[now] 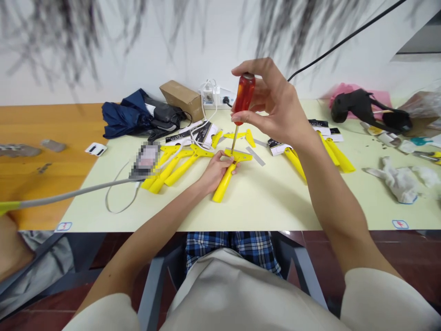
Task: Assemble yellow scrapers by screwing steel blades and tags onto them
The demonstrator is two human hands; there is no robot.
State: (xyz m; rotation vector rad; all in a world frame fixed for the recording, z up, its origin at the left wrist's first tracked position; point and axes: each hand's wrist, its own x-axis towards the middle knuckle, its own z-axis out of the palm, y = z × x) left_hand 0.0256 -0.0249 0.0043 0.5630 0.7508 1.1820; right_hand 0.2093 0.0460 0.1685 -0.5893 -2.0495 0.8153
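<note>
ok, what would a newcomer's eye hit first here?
The red-handled screwdriver in the right hand, mid-frame, its shaft reaching down to a yellow tool in the left hand. Next, the similar yellow tools on the table, left of that hand. Then the dark blue bundle, back left.

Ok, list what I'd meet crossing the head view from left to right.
Small white device, navy fabric, cardboard box, left hand holding a yellow scraper, right hand holding a red-handled screwdriver, crumpled white material.
</note>
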